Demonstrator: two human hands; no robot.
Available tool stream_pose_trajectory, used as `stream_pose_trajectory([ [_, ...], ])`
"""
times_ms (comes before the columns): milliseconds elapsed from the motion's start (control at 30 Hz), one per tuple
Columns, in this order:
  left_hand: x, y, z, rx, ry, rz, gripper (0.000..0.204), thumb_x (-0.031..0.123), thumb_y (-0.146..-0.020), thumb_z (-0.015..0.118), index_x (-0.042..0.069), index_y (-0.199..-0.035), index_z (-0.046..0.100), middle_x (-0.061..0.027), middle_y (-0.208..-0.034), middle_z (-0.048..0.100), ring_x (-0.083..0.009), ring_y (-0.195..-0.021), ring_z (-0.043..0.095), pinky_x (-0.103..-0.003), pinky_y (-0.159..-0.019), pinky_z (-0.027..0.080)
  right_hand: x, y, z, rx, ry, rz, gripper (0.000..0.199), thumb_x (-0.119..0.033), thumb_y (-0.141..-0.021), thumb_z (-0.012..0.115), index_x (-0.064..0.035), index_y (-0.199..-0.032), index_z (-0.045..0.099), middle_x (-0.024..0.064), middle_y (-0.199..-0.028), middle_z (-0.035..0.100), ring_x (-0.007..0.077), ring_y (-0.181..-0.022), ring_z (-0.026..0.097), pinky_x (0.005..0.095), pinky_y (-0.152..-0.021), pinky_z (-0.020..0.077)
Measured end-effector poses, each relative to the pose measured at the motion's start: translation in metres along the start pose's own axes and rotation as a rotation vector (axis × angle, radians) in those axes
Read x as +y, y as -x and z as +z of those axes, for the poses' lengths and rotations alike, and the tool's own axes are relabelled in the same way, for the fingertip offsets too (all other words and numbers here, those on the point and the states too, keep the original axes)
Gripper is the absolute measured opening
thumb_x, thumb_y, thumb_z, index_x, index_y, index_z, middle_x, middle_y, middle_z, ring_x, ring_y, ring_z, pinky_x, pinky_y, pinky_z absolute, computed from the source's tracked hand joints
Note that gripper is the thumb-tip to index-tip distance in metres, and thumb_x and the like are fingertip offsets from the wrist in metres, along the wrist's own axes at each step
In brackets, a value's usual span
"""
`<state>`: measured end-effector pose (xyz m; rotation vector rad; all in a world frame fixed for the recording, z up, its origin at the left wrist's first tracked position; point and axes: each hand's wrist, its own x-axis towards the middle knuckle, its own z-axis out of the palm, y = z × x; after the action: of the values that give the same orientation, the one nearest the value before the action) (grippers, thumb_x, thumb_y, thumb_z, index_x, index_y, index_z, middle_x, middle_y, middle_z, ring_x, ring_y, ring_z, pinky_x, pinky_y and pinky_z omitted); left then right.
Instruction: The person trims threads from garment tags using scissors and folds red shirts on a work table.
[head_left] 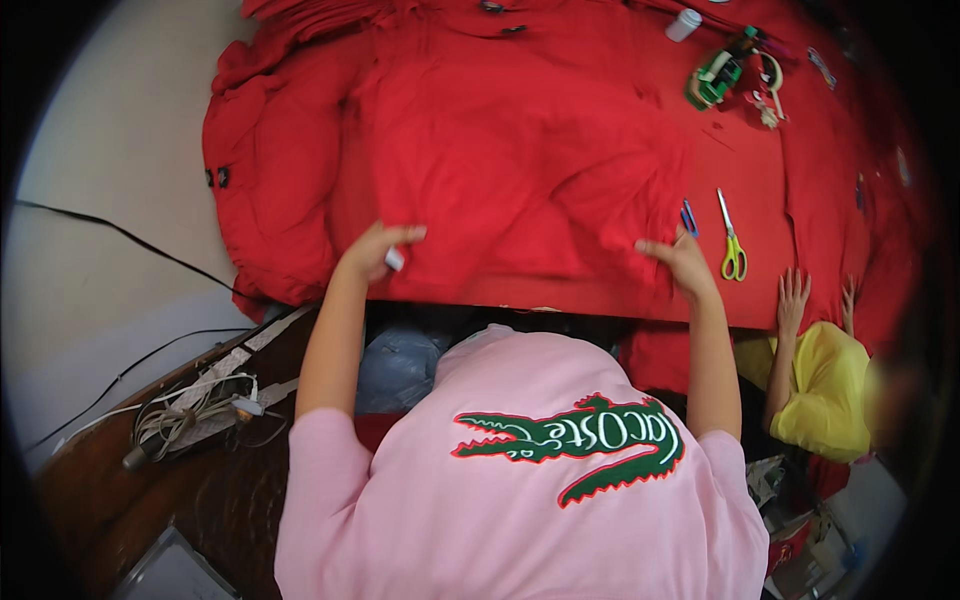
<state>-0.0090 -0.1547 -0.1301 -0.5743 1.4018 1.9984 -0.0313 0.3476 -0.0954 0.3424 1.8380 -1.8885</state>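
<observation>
A wide piece of red cloth spreads before me on the red-covered table, rumpled and slightly blurred in the middle. At its near left edge my left hand grips the cloth, thumb pointing inward on top. A small white piece shows at this hand; I cannot tell what it is. My right hand pinches the near right edge the same way, its fingers partly hidden. Just beyond the right hand lies a small blue tool. Beside it are scissors with yellow handles, blades pointing away.
Bunched red garments cover the table's left. At the far right lie a white bottle, a green tool and a tape roll. A person in yellow rests hands on red cloth at right. Tangled cables lie lower left.
</observation>
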Motion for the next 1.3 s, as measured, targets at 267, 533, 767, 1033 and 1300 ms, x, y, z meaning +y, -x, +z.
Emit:
stream_pose_trajectory([
  [267,-0.138,0.151,-0.012,0.202,0.164,-0.072,0.068,0.010,-0.082,0.078,0.000,-0.145,0.052,-0.0136,-0.136,0.065,-0.0279,-0.125,0.063,-0.046,-0.111,0.048,0.087,0.132,-0.031,-0.071,-0.145,0.377,0.051,-0.003,-0.086,0.079,-0.0009,-0.134,0.063,0.0070,-0.124,0.072,0.0170,-0.112,0.068,0.0335,-0.101,0.0531],
  [533,-0.181,0.149,0.006,0.275,0.238,-0.174,0.054,0.022,-0.088,0.077,0.002,-0.135,0.061,-0.0109,-0.128,0.069,-0.0250,-0.119,0.066,-0.042,-0.104,0.053,0.150,0.154,-0.017,-0.049,-0.129,0.535,0.047,-0.031,-0.089,0.082,-0.0045,-0.124,0.066,0.0061,-0.112,0.073,0.0172,-0.099,0.070,0.0347,-0.078,0.0578],
  [767,-0.127,0.135,0.040,0.118,0.164,-0.150,0.045,0.024,-0.091,0.072,0.001,-0.129,0.063,-0.0115,-0.120,0.073,-0.0246,-0.109,0.071,-0.040,-0.099,0.056,0.172,0.142,0.010,-0.035,-0.083,0.494,0.041,-0.025,-0.086,0.083,-0.0067,-0.120,0.069,0.0059,-0.107,0.075,0.0177,-0.089,0.071,0.0350,-0.072,0.0579],
  [1033,0.061,0.111,0.043,-0.711,0.487,0.759,0.054,0.041,-0.105,0.055,0.004,-0.143,0.054,-0.0142,-0.143,0.060,-0.0322,-0.135,0.055,-0.049,-0.114,0.046,-0.060,0.166,-0.009,-0.307,-0.743,0.061,0.033,-0.030,-0.098,0.059,-0.0010,-0.110,0.069,0.0171,-0.106,0.073,0.0304,-0.093,0.070,0.0451,-0.085,0.0553],
  [1300,0.157,0.122,0.077,-0.755,0.678,0.748,0.043,0.022,-0.099,0.061,0.006,-0.139,0.059,-0.0132,-0.143,0.062,-0.0291,-0.129,0.060,-0.051,-0.114,0.045,-0.133,0.126,-0.019,-0.587,-0.807,-0.313,0.030,-0.025,-0.103,0.053,-0.0010,-0.115,0.067,0.0191,-0.122,0.070,0.0284,-0.116,0.063,0.0499,-0.110,0.0423],
])
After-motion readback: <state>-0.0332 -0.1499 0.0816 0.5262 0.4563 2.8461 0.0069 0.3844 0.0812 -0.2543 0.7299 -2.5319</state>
